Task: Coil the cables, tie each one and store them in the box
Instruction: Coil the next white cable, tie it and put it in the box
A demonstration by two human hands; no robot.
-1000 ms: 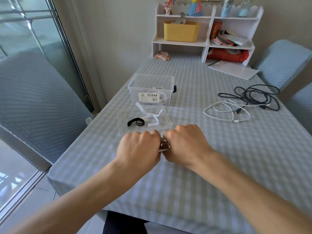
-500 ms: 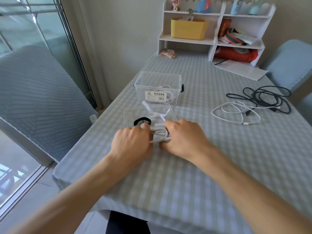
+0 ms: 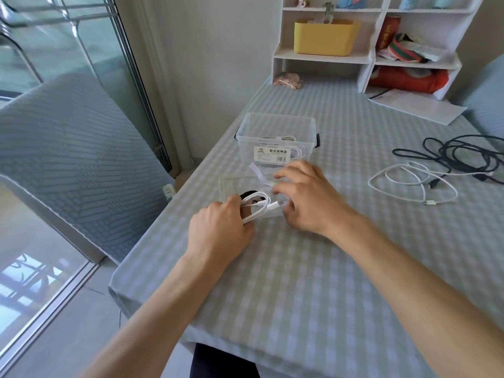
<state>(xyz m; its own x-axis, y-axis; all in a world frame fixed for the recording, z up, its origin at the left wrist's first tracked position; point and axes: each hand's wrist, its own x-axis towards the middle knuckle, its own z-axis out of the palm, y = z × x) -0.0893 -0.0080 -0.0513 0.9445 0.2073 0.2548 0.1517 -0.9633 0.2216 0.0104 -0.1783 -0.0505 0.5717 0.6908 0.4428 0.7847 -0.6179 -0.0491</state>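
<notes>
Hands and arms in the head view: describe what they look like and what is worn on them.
Both arms are bare from the bottom of the frame to the wrist, with no sleeve in view. The left hand and the right hand wear no glove. No watch, bracelet or ring shows on the sides turned to the camera. Nothing is marked on either arm.

2 bare forearms reach in from the bottom edge, no sleeves, watch or rings showing on the left hand [image 3: 218,233] or right hand [image 3: 311,203]. Dark trousers [image 3: 223,361] show below.
</notes>
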